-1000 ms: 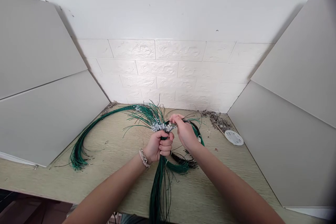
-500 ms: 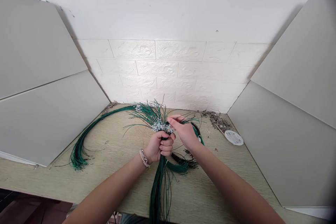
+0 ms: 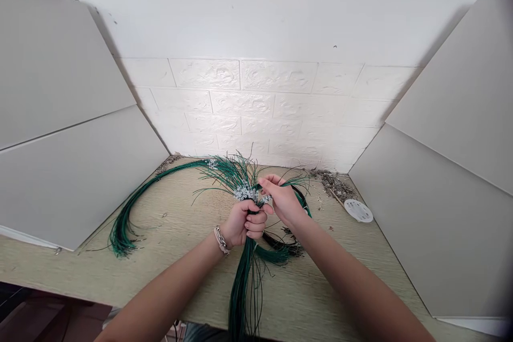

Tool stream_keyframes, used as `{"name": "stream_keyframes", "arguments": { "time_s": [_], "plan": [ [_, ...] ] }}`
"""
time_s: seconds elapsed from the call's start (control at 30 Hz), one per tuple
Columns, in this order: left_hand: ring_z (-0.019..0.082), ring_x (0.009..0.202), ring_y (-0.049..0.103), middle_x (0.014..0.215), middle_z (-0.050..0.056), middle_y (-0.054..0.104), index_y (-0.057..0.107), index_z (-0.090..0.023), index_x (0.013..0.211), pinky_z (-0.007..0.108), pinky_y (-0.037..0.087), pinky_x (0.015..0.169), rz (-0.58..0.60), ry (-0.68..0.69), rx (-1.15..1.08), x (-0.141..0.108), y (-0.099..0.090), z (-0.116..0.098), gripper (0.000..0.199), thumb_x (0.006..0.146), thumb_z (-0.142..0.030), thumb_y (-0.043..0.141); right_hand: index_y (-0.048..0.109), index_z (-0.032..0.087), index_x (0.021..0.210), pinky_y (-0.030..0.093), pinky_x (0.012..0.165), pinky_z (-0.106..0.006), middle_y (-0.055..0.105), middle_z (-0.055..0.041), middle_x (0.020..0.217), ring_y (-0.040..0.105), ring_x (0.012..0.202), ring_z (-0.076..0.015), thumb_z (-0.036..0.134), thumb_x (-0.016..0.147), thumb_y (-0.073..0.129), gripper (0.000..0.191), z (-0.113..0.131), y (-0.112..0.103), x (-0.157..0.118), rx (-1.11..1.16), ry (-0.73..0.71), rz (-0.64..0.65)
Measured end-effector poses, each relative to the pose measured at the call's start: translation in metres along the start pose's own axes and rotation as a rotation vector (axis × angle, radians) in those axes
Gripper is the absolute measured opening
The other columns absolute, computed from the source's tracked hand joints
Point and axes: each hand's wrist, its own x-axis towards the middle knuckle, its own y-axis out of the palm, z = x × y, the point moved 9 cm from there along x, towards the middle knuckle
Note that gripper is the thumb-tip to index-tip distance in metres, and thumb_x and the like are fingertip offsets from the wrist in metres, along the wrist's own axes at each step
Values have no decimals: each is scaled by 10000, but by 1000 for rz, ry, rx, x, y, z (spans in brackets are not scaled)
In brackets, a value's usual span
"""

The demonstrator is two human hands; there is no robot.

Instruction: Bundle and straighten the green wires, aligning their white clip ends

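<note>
My left hand (image 3: 249,219) is wrapped round a thick bundle of thin green and black wires (image 3: 239,288), whose lower ends hang over the table's front edge. Just above that fist, small white beads or connectors (image 3: 244,192) cluster on the wires, and loose tips fan out toward the wall. Closed beside them is my right hand (image 3: 284,200), thumb and fingers pinching some wires at the right of the cluster. A small group of white pieces (image 3: 265,200) sits between the two hands. What exactly the right fingertips hold is partly hidden.
Another green wire bundle (image 3: 132,203) curves across the left of the table (image 3: 180,283). More wires (image 3: 276,253) lie behind my hands. Grey panels (image 3: 76,176) flank both sides. Debris (image 3: 334,184) and a white disc (image 3: 358,210) lie at the right.
The small group of white pieces at the right has parted a little from the main cluster, as my right hand moved slightly right. My left hand keeps its grip.
</note>
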Motion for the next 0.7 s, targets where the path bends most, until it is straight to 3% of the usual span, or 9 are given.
{"name": "stream_keyframes", "arguments": {
  "time_s": [0.1,0.33,0.7],
  "plan": [
    [41,352,42,432,-106,142,659,-82,788,160,81,326,21,-10,26,0,2,1,235,638,-173,504,669,184,749,415,657,-289,651,-16,763,551,662,-136,371,553,771,289,-3,-1,1,-68,72,46],
    [46,362,43,444,-103,132,659,-80,803,163,76,342,24,-3,77,-1,4,1,248,647,-182,496,689,169,669,430,695,-294,650,-19,670,576,682,-150,378,584,751,235,-5,2,2,-203,120,192],
    [47,373,15,445,-104,109,662,-80,757,171,56,345,-67,81,85,-1,-1,-7,233,646,-189,487,686,183,715,418,716,-297,657,-22,741,590,749,-176,400,601,724,248,-7,-8,5,-299,80,110]
  ]
}}
